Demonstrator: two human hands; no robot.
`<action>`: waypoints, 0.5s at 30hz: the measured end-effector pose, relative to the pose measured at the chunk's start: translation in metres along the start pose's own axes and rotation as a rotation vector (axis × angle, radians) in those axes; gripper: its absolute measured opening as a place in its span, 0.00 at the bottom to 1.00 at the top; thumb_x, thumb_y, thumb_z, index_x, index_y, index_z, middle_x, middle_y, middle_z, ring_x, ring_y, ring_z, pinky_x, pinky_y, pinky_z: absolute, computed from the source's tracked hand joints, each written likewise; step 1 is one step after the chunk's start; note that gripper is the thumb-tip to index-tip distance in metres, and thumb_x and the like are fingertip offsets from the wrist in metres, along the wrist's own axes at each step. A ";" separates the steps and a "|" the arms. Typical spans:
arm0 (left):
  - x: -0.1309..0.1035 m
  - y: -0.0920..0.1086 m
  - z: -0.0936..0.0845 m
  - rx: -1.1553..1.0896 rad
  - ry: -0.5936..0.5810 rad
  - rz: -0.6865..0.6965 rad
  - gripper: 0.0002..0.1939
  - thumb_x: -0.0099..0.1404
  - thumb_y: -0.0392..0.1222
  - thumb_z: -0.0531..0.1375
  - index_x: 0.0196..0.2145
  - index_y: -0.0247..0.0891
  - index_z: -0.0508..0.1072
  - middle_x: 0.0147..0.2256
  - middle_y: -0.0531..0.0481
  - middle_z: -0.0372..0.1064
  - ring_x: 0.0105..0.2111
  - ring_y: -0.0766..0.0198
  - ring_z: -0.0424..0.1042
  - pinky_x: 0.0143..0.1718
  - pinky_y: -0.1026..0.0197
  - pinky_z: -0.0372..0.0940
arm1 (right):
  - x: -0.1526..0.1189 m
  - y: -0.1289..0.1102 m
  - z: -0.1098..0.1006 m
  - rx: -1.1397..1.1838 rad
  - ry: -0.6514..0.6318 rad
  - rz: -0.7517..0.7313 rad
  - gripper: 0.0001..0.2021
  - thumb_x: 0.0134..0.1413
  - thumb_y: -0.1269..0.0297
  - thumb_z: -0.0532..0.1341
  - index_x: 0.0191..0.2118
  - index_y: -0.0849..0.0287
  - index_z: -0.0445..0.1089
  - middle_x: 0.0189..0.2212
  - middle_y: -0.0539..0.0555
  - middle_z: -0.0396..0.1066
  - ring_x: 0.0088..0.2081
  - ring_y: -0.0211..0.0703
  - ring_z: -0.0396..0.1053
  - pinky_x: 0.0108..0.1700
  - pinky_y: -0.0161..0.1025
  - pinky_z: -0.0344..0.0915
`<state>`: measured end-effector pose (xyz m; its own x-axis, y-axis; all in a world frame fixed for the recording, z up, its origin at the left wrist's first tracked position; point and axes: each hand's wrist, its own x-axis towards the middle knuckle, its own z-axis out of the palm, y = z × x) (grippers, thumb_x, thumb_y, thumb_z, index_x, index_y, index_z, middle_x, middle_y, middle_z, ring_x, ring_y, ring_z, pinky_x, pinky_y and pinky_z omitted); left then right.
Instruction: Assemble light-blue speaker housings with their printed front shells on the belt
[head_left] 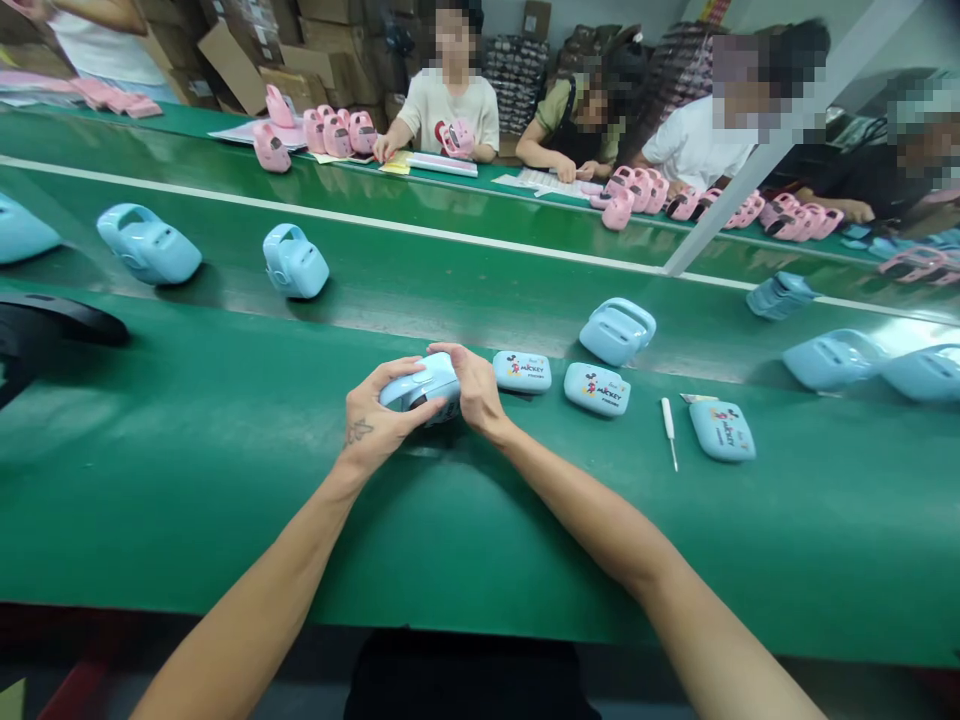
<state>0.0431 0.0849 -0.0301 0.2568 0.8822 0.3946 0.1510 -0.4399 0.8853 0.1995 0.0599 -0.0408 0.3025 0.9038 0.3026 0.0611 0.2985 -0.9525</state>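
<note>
Between my two hands a light blue plastic case with a handle (442, 372) is held just above the green table. My left hand (382, 410) has its fingers and thumb wrapped round the left side of the case. On the right side, my right hand (474, 390) grips the same case with bent fingers. Close to my right hand lies a blue lid with a printed cartoon (521, 371), and another printed lid (598, 389) is a little farther right. The underside of the held case is hidden.
A white screwdriver (669, 430) and a third printed piece (722, 431) lie at the right. Blue cases (295, 262) stand along the green belt (450, 275). A black object (60, 325) is at the left. Several people sit opposite with pink cases (336, 133).
</note>
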 end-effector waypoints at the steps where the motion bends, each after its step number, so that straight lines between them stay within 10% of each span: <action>1: -0.001 0.000 0.001 0.007 -0.003 0.007 0.25 0.49 0.51 0.75 0.43 0.41 0.79 0.50 0.43 0.78 0.52 0.49 0.76 0.58 0.46 0.69 | 0.003 -0.002 0.002 -0.047 -0.007 -0.003 0.30 0.62 0.34 0.52 0.40 0.53 0.80 0.40 0.55 0.79 0.47 0.53 0.74 0.55 0.48 0.64; 15: -0.006 0.002 0.007 0.051 0.052 0.005 0.21 0.52 0.51 0.72 0.43 0.42 0.79 0.48 0.45 0.79 0.49 0.50 0.78 0.55 0.48 0.71 | 0.019 0.001 0.015 -0.135 0.068 -0.014 0.30 0.67 0.41 0.50 0.27 0.51 0.81 0.27 0.52 0.78 0.35 0.48 0.75 0.46 0.45 0.64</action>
<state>0.0480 0.0772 -0.0322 0.2076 0.8869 0.4127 0.1986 -0.4513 0.8700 0.1909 0.0821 -0.0356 0.3639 0.8758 0.3171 0.1921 0.2625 -0.9456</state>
